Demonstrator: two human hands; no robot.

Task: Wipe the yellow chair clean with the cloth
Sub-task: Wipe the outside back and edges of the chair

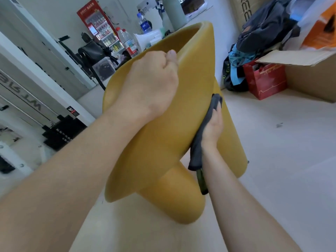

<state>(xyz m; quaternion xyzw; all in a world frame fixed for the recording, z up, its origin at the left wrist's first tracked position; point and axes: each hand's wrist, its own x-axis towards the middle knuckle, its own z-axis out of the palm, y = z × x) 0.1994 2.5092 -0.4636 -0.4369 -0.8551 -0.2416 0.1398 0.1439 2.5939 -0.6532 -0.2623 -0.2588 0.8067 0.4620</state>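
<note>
Right hand (pixel 211 130) seemingly grips cloth (pixel 197 151) against chair (pixel 160 142).

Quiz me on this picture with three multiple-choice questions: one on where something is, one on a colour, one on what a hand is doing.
1. Where is the cloth?
A. on the floor
B. against the chair's side
C. on a shelf

2. What colour is the bag beside the cardboard box?
A. red
B. green
C. white

3. What is the left hand doing?
A. hanging free
B. gripping the chair's top rim
C. holding a bottle

Answers:
1. B, the right hand holds the cloth against the chair's side.
2. A, the bag is plainly red with pale lettering.
3. B, its thumb and fingers curl over the rim.
</note>
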